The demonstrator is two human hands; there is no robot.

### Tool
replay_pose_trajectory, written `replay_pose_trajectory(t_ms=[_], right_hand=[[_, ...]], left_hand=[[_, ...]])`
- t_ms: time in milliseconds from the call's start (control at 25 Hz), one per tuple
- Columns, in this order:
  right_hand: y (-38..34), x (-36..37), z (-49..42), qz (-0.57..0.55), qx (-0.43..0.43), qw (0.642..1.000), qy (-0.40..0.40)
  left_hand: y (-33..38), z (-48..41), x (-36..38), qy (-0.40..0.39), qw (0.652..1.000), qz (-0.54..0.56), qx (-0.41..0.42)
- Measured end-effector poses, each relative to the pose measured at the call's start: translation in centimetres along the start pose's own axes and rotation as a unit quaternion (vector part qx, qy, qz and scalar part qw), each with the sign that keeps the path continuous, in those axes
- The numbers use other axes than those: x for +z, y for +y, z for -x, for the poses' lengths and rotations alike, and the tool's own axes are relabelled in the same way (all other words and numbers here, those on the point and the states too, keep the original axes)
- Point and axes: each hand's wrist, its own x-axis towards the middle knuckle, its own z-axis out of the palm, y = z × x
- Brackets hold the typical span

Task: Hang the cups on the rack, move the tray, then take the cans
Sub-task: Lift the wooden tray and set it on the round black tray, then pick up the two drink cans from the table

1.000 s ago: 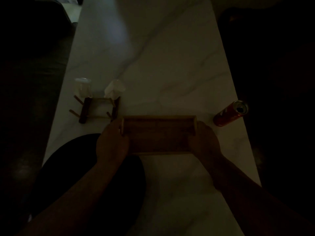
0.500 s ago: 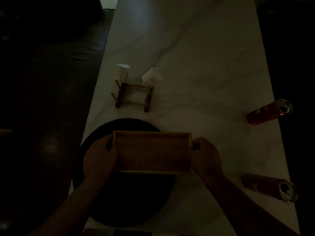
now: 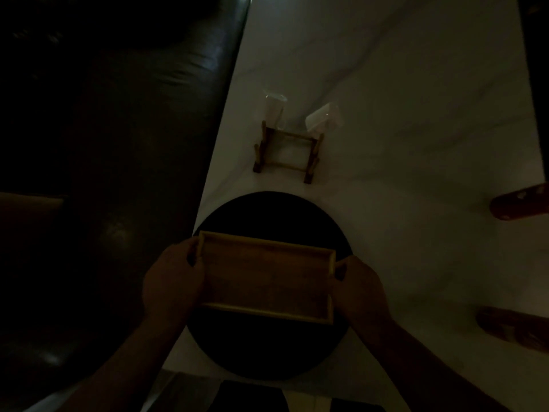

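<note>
**Tray held over dark round mat, both hands**

Left hand (image 3: 172, 281) and right hand (image 3: 358, 288) are each closing a grip on a short end of the wooden tray (image 3: 267, 278), keeping it level above the black round mat (image 3: 267, 352), likely its destination. Beyond, two cups (image 3: 274, 110) are hanging on the rack (image 3: 286, 153). Two cans (image 3: 518, 205) are lying well apart to the right on the marble surface (image 3: 401, 144); nothing is blocking the set-down.

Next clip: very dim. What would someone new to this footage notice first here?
First, the wooden tray low in the middle, held at its short ends by the left hand and right hand, over a round black mat. Beyond it stands a small wooden rack bearing two pale cups. Two reddish cans lie at the right edge.
</note>
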Motion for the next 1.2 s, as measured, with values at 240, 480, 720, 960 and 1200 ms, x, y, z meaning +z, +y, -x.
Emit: replay_pose_trajectory(t_ms=[240, 480, 720, 960, 1200], right_hand=[[0.9, 0.6, -0.1, 0.000, 0.009, 1.000, 0.004], [1.8, 0.9, -0.5, -0.001, -0.013, 1.000, 0.007], [5.3, -2.5, 1.2, 0.195, -0.173, 0.957, 0.125], [14.2, -5.7, 4.7, 0.209, -0.175, 0.958, 0.085], [24.7, -10.3, 8.3, 0.169, -0.195, 0.962, 0.092]], left_hand=[[-0.8, 0.1, 1.1, -0.003, 0.999, 0.025, 0.031], [-0.4, 0.3, 1.1, -0.004, 0.999, 0.022, 0.036], [5.2, 4.7, 3.0, 0.018, 0.969, -0.088, 0.230], [14.2, 10.8, 9.4, -0.007, 0.938, -0.124, 0.323], [22.4, 19.5, 15.5, 0.009, 0.920, -0.117, 0.375]])
